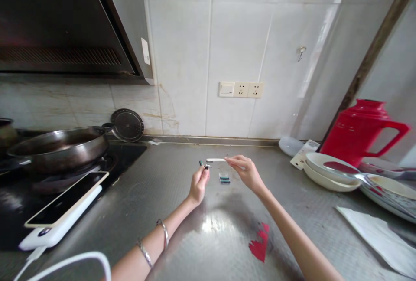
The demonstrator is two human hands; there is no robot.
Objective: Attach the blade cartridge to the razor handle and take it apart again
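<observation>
From my end, I see the left hand (199,185) pinched on a small dark piece (207,167), too small to identify, and the right hand (246,171) clamped on a white stick (215,160), its free end by the left fingertips; contact I can't tell. I judge the step as close two-handed work, the next move calling for steady pinches and fine aim. Between both grips lie teal strips (224,181); nearer me, a red scrap (260,244)

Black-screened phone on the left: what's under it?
A thicker white block shows below the phone, along its right side and near end, with a white cable at that end. The phone hides most of the block's top; its underside is hidden too.
</observation>
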